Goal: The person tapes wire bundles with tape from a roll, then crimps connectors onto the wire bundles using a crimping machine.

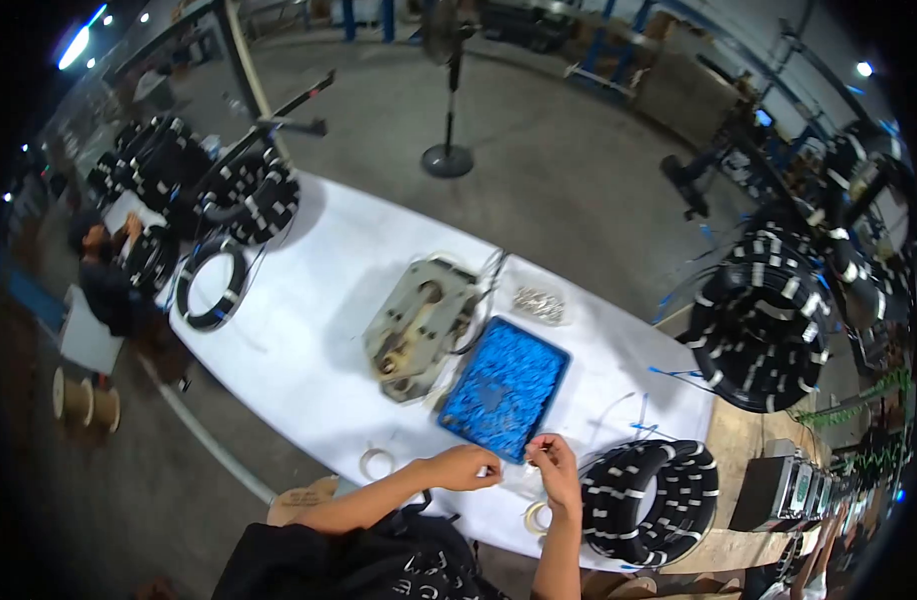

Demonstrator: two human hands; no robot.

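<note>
My left hand is closed just below the lower edge of a blue tray full of small blue pieces. Something small and pale shows at its fingertips, too small to name. My right hand is pinched at the tray's lower right corner, and what it holds, if anything, cannot be made out. A roll of tape lies left of my left hand. Another roll is beside my right wrist. A black coil with white bands lies to the right of my right hand.
Behind the tray stand a grey-green metal machine and a clear bag of small metal parts. More black coils are at the right and on the table's far left. A person sits at the left. A fan stands beyond the table.
</note>
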